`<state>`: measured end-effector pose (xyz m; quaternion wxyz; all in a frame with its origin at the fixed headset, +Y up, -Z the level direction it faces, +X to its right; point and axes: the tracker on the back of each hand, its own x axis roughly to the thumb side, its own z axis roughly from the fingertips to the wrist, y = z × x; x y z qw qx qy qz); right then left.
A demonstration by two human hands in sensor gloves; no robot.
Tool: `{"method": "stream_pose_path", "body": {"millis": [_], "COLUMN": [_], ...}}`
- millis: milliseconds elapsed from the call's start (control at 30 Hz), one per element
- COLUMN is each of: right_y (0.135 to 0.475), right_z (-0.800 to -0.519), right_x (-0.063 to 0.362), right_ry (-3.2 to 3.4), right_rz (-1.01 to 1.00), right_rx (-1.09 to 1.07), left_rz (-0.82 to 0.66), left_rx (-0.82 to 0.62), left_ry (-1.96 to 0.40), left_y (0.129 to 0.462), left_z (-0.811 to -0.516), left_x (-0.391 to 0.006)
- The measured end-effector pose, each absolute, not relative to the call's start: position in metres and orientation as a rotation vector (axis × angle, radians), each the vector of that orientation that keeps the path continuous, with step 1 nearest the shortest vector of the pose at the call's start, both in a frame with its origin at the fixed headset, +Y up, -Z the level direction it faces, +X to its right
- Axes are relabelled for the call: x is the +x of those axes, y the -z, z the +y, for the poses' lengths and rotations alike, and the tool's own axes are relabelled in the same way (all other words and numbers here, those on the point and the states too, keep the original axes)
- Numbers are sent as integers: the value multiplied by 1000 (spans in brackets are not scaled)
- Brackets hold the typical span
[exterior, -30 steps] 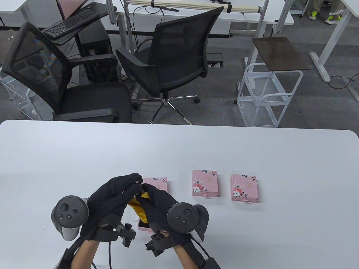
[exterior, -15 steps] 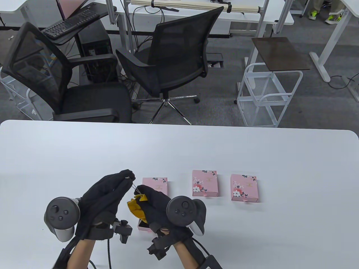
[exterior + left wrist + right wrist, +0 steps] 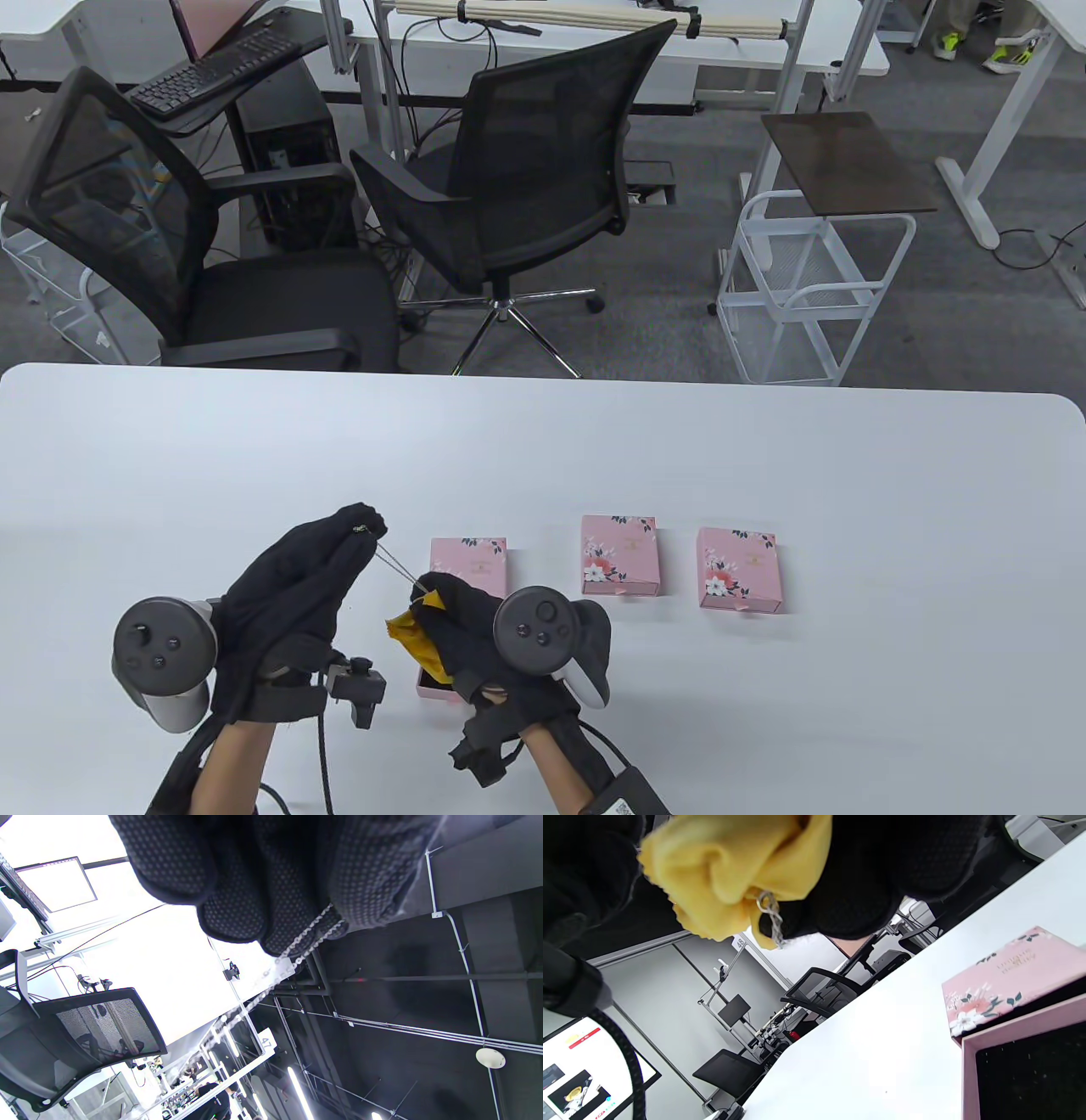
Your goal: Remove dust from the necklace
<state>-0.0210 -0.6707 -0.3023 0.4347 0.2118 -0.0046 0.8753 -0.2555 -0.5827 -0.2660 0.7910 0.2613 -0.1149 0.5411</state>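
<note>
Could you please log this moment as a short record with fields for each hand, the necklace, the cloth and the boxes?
left hand: pinches one end of the necklace, raised above the table
right hand: holds the yellow cloth around the chain
necklace: stretched taut between the hands
open box: below the right hand, dark lining showing
closed boxes: two, pink and floral, to the right

Three pink boxes (image 3: 619, 555) (in a row) block the table's (image 3: 543, 450) near right; elsewhere lies open.
</note>
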Motion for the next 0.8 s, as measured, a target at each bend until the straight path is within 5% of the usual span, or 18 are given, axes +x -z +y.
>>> {"method": "stream_pose_path", "body": {"millis": [800], "right_y": [306], "right_z": [-701], "right_x": [-38], "right_ry": [-2416], "right_rz": [180], "right_rx": [587], "left_rz": [-214], "left_rx": [617], "left_ry": [-1200], "left_y": [263], "left_z": [-577], "left_x": [-273]}}
